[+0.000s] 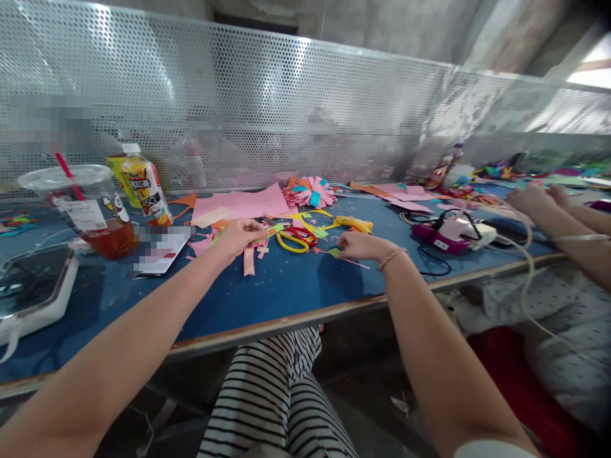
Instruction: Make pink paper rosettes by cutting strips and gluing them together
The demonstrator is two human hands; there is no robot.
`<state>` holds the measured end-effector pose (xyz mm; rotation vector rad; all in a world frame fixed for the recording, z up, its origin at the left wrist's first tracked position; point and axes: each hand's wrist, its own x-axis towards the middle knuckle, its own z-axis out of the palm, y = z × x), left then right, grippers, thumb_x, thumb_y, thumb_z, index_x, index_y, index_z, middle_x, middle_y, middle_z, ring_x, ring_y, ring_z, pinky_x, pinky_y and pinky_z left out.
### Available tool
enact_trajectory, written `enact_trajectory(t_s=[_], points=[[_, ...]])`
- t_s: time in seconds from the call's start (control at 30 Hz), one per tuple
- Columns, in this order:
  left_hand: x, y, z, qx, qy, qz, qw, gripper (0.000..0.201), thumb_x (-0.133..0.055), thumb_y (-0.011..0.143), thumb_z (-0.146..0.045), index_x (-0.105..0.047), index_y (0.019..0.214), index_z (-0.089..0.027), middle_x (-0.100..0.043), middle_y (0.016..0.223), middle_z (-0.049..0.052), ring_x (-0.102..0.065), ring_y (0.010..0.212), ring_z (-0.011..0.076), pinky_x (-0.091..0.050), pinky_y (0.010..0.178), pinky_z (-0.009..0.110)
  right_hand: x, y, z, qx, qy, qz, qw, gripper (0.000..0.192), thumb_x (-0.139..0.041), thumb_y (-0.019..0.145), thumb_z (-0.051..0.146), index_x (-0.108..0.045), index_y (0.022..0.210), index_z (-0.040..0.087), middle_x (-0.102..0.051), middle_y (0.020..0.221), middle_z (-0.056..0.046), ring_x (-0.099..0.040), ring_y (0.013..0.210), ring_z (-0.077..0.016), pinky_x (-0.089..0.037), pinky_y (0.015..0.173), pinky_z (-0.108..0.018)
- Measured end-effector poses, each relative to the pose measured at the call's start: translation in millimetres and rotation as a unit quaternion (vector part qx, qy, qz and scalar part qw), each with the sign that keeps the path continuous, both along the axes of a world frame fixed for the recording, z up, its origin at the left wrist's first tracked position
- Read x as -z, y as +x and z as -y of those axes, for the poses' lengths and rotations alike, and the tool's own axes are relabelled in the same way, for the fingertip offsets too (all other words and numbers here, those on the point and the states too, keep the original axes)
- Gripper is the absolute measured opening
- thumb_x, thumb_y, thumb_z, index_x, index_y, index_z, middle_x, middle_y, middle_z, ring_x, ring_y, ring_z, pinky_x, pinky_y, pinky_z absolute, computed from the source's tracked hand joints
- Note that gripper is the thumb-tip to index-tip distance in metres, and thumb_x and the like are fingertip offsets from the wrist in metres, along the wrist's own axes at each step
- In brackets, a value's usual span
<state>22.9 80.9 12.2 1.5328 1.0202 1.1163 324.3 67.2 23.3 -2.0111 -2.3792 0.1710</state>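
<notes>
I cannot make out much of what my left hand [241, 234] has: the fingers are curled shut around small paper pieces, with a green scrap [275, 228] poking out past the fingertips, but the rest of the bundle is hidden inside the fist. My right hand [359, 245] lies low on the blue table [286, 286], fingertips pinched down on a small green paper bit [334, 252]; whether it is lifted or only pressed flat I cannot tell. Between the two hands, just beyond the fingertips, lie the scissors [296, 238] with yellow and red handles, their blades hidden under paper. A pink strip [249, 261] lies just under my left hand.

Several labels and spots along the perforated metal screen [286, 114] are blurred out, and so is the printed card [160, 251] left of my left hand. At the far left a device [33, 289] is cut off by the frame edge.

Further left of my left hand stands a lidded plastic cup [90, 210] with a red straw, holding amber drink in its lower part. Beside it stands a juice bottle [146, 187] with a white cap; its fill level is hidden by the label. To the right of my right hand, another person's hands [537, 197] rest on the table past a magenta gadget [436, 236] with black cords.
</notes>
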Motion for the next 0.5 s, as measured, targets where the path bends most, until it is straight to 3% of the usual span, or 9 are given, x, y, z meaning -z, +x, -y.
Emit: enact_trajectory(t_s=[0.13, 0.27, 0.4, 0.5], points=[[-1.4, 1, 1, -0.005, 0.001, 0.008, 1.0, 0.025, -0.076, 0.053, -0.03, -0.062, 0.066, -0.014, -0.059, 0.06, 0.002, -0.05, 0.051, 0.0072, -0.039, 0.049, 0.021, -0.1, -3, 1, -0.034, -0.051, 0.016, 0.998, 0.01, -0.054, 0.066, 0.023, -0.059, 0.06, 0.016, -0.056, 0.06, 0.0, -0.048, 0.059, -0.0125, -0.031, 0.054, -0.024], [-4.2, 2, 5, -0.006, -0.002, 0.006, 1.0, 0.022, -0.075, 0.055, -0.028, -0.062, 0.065, -0.014, -0.059, 0.06, 0.003, -0.049, 0.05, 0.007, -0.038, 0.049, 0.022, 1.4, -8, 6, -0.056, -0.034, 0.015, 0.998, 0.016, -0.049, 0.069, 0.023, -0.055, 0.057, 0.015, -0.053, 0.057, 0.0, -0.047, 0.057, -0.012, -0.029, 0.053, -0.024], [-5.1, 1, 7, 0.003, -0.005, 0.008, 1.0, 0.021, -0.074, 0.056, -0.028, -0.061, 0.065, -0.014, -0.059, 0.062, 0.004, -0.052, 0.053, 0.0083, -0.039, 0.051, 0.023, -1.9, -11, 1, -0.011, 0.083, -0.027, 0.996, 0.02, -0.049, 0.074, 0.032, -0.057, 0.067, 0.015, -0.058, 0.066, -0.003, -0.05, 0.061, -0.0132, -0.032, 0.055, -0.024], [-3.0, 1, 4, -0.014, -0.016, 0.03, 0.999, 0.027, -0.077, 0.052, -0.03, -0.06, 0.066, -0.013, -0.06, 0.063, 0.004, -0.053, 0.055, 0.0088, -0.04, 0.051, 0.023, -11.5, -23, -7, 0.042, 0.182, -0.124, 0.974, 0.02, -0.052, 0.073, 0.031, -0.062, 0.081, 0.015, -0.06, 0.069, -0.003, -0.052, 0.063, -0.0129, -0.034, 0.057, -0.023]])
